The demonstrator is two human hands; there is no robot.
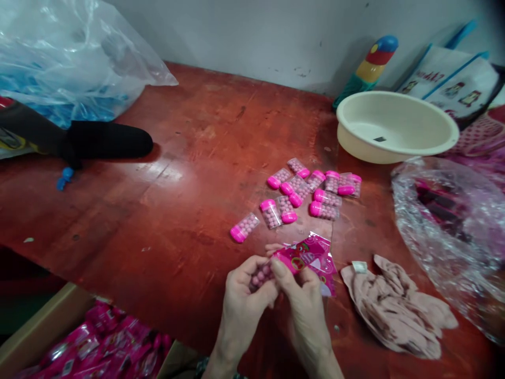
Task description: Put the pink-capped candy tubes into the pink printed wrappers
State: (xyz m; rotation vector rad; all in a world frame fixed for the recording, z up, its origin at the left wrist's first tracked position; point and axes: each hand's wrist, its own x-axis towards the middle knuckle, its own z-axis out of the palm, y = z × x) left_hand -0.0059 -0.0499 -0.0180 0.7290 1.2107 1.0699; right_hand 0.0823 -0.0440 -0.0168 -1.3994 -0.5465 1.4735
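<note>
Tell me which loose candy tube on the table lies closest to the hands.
The candy tube at the far left of the group, cap pointing lower-left. It lies apart from the cluster, just above the left hand.

Clear candy tube (260, 276) of pink beads — against pink printed packet (305, 257).

Glossy red wood table (177, 158); shiny foil packet (305, 255); matt plastic basin (394, 152); soft cloth (398, 310)

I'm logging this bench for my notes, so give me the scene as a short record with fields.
Surface: worn red wooden table
Left hand: grips a clear tube of pink beads
Right hand: holds a glossy pink printed packet
Loose stock: pink-capped bead tubes beyond the hands
Nearby: cream plastic basin, crumpled beige cloth
</note>
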